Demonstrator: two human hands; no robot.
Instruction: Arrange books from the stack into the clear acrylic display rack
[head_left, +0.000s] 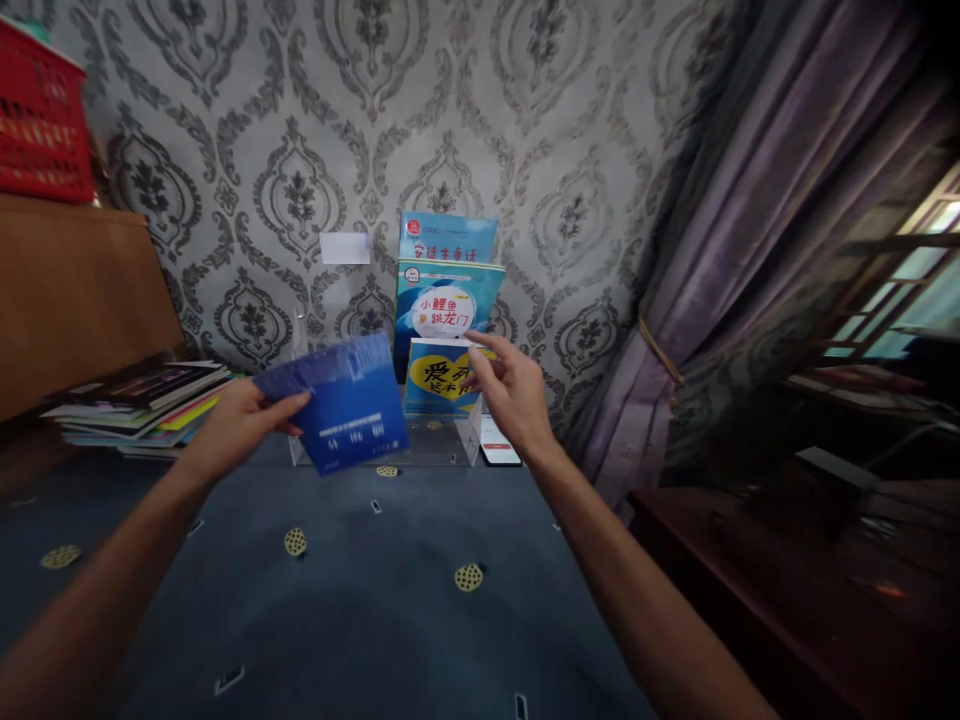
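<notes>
Blue booklet (356, 400) is held tilted, just left of frame centre, edge pinched in the left hand (244, 420). Right hand (517, 385) is placed at the yellow-heart book (431, 405), mid-frame; grip there can't be told. Book stack (150, 400) is seen at left.

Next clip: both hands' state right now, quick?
Left hand: closed, holding a blue book.
Right hand: beside the yellow-and-blue book; whether gripping it cannot be told.
</notes>
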